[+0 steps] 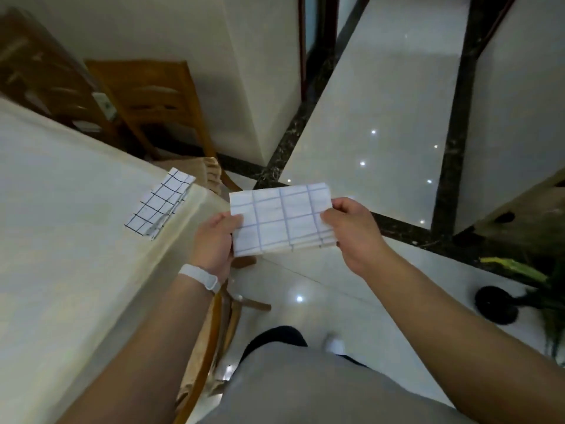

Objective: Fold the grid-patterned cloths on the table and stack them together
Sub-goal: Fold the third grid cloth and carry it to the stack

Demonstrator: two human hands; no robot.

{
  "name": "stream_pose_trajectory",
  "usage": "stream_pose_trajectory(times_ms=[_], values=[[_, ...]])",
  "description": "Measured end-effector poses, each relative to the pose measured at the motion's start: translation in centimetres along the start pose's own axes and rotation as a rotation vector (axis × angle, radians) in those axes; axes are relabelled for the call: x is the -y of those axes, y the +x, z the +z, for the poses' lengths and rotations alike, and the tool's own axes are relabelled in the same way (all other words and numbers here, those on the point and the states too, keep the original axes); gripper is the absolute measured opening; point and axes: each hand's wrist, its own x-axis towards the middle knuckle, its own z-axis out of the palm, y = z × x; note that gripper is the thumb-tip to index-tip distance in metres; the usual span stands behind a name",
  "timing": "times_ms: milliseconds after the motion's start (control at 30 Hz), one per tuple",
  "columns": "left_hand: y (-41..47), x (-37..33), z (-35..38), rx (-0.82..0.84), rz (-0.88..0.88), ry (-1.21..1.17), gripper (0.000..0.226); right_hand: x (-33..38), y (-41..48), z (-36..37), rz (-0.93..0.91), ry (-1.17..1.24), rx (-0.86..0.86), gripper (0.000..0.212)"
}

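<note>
Blue-grid cloth (281,220), folded down to a small layered rectangle, held in the air over the floor (382,117), just beside the corner of the worktop (61,240) and not touching it; pinched at its left short end by the left hand (214,240), thumb on top; gripped at its right short end by the right hand (351,234), fingers (330,215) curled narrow round the edge.

Could spring open on the way to the pile: layered edges at the near right corner stepped and loose, kept together only by the two pinches; one end released early, and the layers likely to fan out. Could drop to the floor as well, with bare tile rather than worktop beneath it. Could also upset the black-grid cloth (160,203), lying folded right at the worktop's edge, perhaps overhanging a little, though hard to tell at this angle; a sliding or careless landing likely to push it off or skew the stack.

Long axis running left to right between the hands, right end a touch higher; broad face turned up toward the camera. Black-grid cloth's long axis set diagonally along the worktop's edge, so a turn of the held piece needed for the two to match.

Beyond, wooden chair (153,102) tucked at the worktop's far side.
</note>
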Motion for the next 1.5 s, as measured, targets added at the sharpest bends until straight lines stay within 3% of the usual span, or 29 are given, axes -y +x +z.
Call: stream_pose_trajectory(times_ms=[267, 433, 667, 900, 1100, 1233, 1367, 1500], values=[[6.8, -1.5, -3.7, -0.195, 0.015, -0.13, 0.011, 2.3, 8.1, 6.5, 0.03, -0.181, 0.167, 0.027], [13.6, -1.5, -5.7, -0.25, -0.039, -0.197, 0.006, 3.3, 13.5, 11.5, 0.049, -0.263, 0.213, 0.015], [20.8, -2.8, -7.8, -0.305, -0.072, -0.24, 0.019, 5.7, 19.4, 17.6, 0.023, -0.454, 0.272, 0.009], [21.1, -2.9, -13.3, -0.412, -0.11, -0.308, 0.005, 6.5, 21.5, 25.0, 0.005, -0.601, 0.461, 0.018], [19.7, -1.6, -17.0, -0.567, -0.12, -0.387, 0.014, 5.4, 22.2, 31.3, -0.033, -0.75, 0.627, 0.012], [20.7, -0.9, -19.0, -0.679, -0.153, -0.419, 0.008, 4.1, 23.7, 35.1, -0.04, -0.848, 0.734, 0.014], [22.7, -0.4, -20.6, -0.794, -0.22, -0.389, 0.005, 2.8, 25.8, 38.8, -0.116, -0.952, 0.814, 0.012], [24.9, -0.1, -21.6, -0.893, -0.276, -0.176, 0.005, 1.7, 27.9, 42.1, -0.212, -1.119, 0.881, 0.015]])
